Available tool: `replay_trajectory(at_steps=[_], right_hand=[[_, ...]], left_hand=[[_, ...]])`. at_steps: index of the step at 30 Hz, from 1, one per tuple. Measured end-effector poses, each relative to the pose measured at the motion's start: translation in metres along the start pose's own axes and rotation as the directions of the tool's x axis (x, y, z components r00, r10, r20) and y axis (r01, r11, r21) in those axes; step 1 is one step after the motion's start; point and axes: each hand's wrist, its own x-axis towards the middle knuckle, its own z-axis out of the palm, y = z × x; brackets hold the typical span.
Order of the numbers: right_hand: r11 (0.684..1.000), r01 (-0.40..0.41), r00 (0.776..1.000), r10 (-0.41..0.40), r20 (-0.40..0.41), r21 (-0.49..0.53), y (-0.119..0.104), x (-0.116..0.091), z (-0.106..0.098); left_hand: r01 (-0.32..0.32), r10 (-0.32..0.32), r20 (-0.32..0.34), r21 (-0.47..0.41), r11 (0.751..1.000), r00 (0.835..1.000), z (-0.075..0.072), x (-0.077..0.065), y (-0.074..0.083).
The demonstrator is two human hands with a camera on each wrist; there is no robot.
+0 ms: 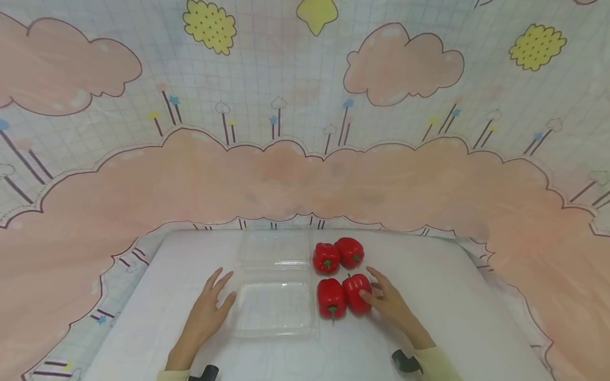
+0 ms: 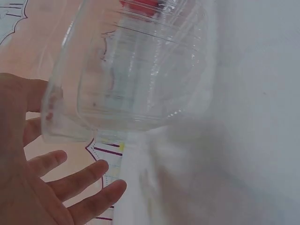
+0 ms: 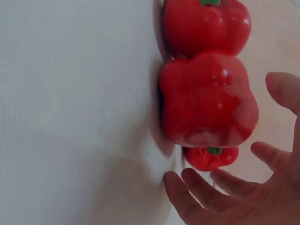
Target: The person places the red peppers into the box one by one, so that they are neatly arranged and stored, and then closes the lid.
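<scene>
My right hand point(image 1: 393, 307), fingers spread, is at the right side of a red bell pepper point(image 1: 356, 293); its thumb overlaps the pepper in the head view. The right wrist view shows a gap between the fingers and that pepper point(image 3: 208, 103). Touching its left side is another red bell pepper point(image 1: 331, 300) with a green stem. Two more, one point(image 1: 326, 258) beside the other point(image 1: 351, 252), sit behind them. To their left lies an unfolded clear plastic clamshell box point(image 1: 274, 332). My left hand point(image 1: 209, 309) is at the box's left side, fingers apart, holding nothing.
The box's clear lid point(image 1: 276, 251) lies flat behind its base. Everything stands on a white table point(image 1: 429, 296). A patterned cloth point(image 1: 305, 180) with pink clouds hangs behind and around the table.
</scene>
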Motion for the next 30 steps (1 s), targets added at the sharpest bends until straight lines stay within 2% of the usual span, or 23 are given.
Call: replay_trajectory(at_steps=[8,12,20,30], right_hand=[[1.000,0.011,1.000,-0.011,-0.018,-0.008,0.000,0.002,0.005],[1.000,0.023,0.999,-0.024,-0.024,-0.010,0.000,0.002,0.006],[0.998,0.052,0.999,-0.052,-0.007,-0.038,-0.003,0.000,0.006],[1.000,-0.006,1.000,0.006,0.001,-0.027,-0.002,0.002,0.007]], left_hand=[[0.042,-0.034,0.059,-0.144,0.989,0.998,0.007,-0.003,-0.015],[0.045,-0.030,0.079,-0.193,0.980,0.996,0.010,-0.005,-0.019],[0.040,-0.025,0.073,-0.212,0.977,0.997,0.015,-0.006,-0.023],[0.019,-0.010,0.038,-0.242,0.970,0.999,0.018,-0.007,-0.024]])
